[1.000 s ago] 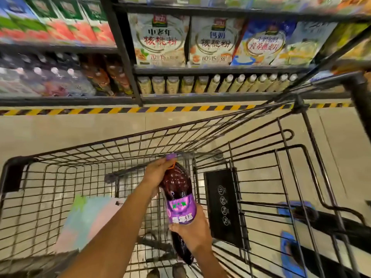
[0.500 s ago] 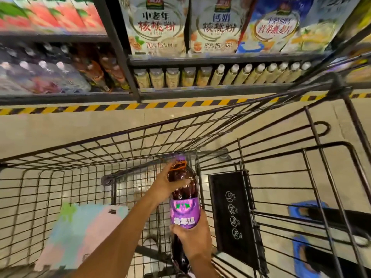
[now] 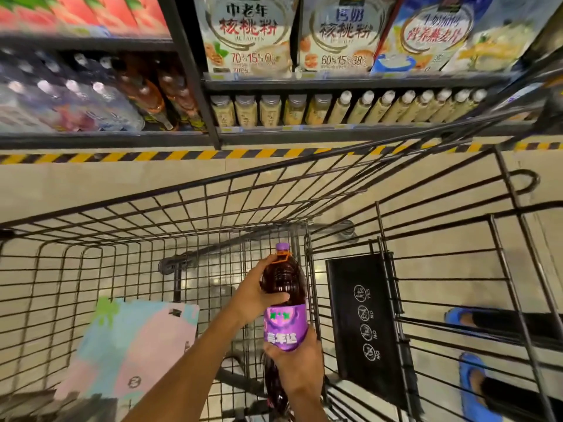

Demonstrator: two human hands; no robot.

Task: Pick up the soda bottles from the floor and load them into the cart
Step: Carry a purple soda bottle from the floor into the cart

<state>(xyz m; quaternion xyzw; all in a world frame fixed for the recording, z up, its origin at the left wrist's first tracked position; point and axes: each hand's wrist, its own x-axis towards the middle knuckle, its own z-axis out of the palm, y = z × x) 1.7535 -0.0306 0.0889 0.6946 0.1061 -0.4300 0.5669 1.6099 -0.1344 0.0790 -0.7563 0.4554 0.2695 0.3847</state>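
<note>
A large dark grape soda bottle point(image 3: 285, 280) with a purple cap and purple label is inside the black wire cart point(image 3: 213, 208), close to its right inner wall. My left hand point(image 3: 254, 295) grips the bottle's upper shoulder, thumb across the front. My right hand point(image 3: 297, 360) holds the bottle just under the label. The bottle's bottom end is hidden behind my right hand and the cart wires.
A pastel pink and blue flat pack point(image 3: 131, 342) lies in the cart at left. A black child-seat flap point(image 3: 362, 315) with warning icons stands at right. Store shelves point(image 3: 304, 83) with bottles and boxes lie ahead. A person's blue shoes point(image 3: 475, 382) stand beside the cart.
The bottle has gone deeper into the cart basket with both hands still on it. My left hand slid from the cap down to the bottle's shoulder. The camera tilted down and closer.
</note>
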